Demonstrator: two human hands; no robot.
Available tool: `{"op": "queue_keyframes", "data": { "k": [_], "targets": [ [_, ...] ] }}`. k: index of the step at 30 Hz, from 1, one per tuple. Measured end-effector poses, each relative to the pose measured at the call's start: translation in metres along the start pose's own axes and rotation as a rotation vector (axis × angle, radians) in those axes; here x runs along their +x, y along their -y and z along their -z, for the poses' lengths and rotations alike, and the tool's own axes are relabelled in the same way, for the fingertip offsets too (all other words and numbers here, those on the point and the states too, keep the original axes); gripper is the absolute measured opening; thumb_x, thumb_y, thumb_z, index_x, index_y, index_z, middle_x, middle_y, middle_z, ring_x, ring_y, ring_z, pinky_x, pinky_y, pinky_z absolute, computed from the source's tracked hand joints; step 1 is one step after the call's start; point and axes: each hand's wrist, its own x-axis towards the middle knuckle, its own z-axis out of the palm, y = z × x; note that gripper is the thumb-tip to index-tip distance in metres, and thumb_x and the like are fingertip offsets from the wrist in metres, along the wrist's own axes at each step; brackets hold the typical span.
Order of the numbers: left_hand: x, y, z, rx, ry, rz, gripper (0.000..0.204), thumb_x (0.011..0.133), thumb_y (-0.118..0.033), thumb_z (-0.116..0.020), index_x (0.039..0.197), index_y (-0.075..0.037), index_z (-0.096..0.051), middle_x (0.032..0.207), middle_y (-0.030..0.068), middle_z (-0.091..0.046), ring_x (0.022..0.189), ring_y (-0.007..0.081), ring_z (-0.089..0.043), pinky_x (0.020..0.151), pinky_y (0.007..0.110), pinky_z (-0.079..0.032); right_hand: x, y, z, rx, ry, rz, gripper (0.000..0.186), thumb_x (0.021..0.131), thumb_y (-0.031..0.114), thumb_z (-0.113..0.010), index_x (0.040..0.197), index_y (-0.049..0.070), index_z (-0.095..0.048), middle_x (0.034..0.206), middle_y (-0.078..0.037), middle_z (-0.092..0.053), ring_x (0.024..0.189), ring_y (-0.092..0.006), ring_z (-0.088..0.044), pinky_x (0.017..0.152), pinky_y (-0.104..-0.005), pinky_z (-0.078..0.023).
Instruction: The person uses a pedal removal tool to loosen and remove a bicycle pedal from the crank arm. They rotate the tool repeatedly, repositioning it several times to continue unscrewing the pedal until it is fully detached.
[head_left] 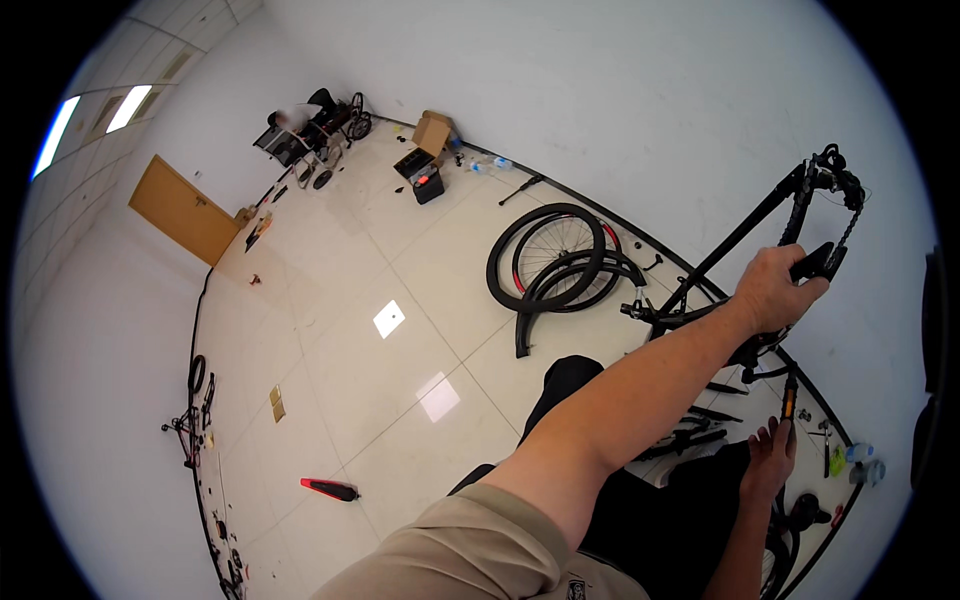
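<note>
A black bicycle frame point(738, 238) leans at the right, close to the white wall, with a chain point(798, 205) and a derailleur point(850, 190) at its upper end. My left hand point(772, 290) reaches across to it, fingers wrapped round a black part of the frame. Lower down, my right hand point(768, 460) is at the outer end of a black pedal point(789, 398) with an orange reflector, its fingers bent against it. My left forearm hides part of the frame's lower side.
A spoked wheel and loose tyres point(545, 262) lie beyond the frame. A red-and-black saddle point(330, 489) is on the tiled floor. Clear bottles point(868, 470) stand by the right wall. Far back, a person point(295, 118) bends near a chair, with an open cardboard box point(433, 132) nearby.
</note>
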Motion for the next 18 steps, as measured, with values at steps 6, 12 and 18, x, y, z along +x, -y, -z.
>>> {"op": "queue_keyframes", "data": {
  "k": [6, 12, 18],
  "targets": [
    [0.000, -0.001, -0.001, -0.006, 0.015, 0.001, 0.027, 0.081, -0.021, -0.075, 0.089, 0.003, -0.067, 0.071, 0.0123, -0.067, 0.062, 0.0178, -0.063, 0.061, 0.032, -0.052, 0.020, -0.011, 0.022, 0.000, 0.066, 0.054, 0.043, 0.098, 0.032, -0.065, 0.124, 0.000, -0.053, 0.107, -0.007, -0.061, 0.095, -0.0175, -0.062, 0.088, -0.0329, -0.053],
    [0.000, -0.004, 0.003, 0.002, 0.029, 0.034, 0.027, 0.081, -0.021, -0.075, 0.089, 0.003, -0.067, 0.071, 0.0130, -0.067, 0.063, 0.0192, -0.063, 0.062, 0.033, -0.052, 0.006, 0.002, 0.006, -0.045, 0.017, 0.055, 0.049, 0.099, 0.040, -0.062, 0.123, -0.002, -0.054, 0.106, -0.009, -0.061, 0.096, -0.0182, -0.062, 0.090, -0.0321, -0.053],
    [0.000, -0.004, 0.002, 0.019, 0.024, 0.011, 0.028, 0.081, -0.022, -0.075, 0.089, 0.004, -0.067, 0.072, 0.0143, -0.068, 0.064, 0.0211, -0.064, 0.063, 0.034, -0.052, 0.005, 0.006, 0.004, -0.137, -0.056, 0.051, 0.057, 0.098, 0.047, -0.059, 0.124, -0.003, -0.054, 0.104, -0.010, -0.060, 0.091, -0.0187, -0.063, 0.086, -0.0321, -0.055]
  ]
}}
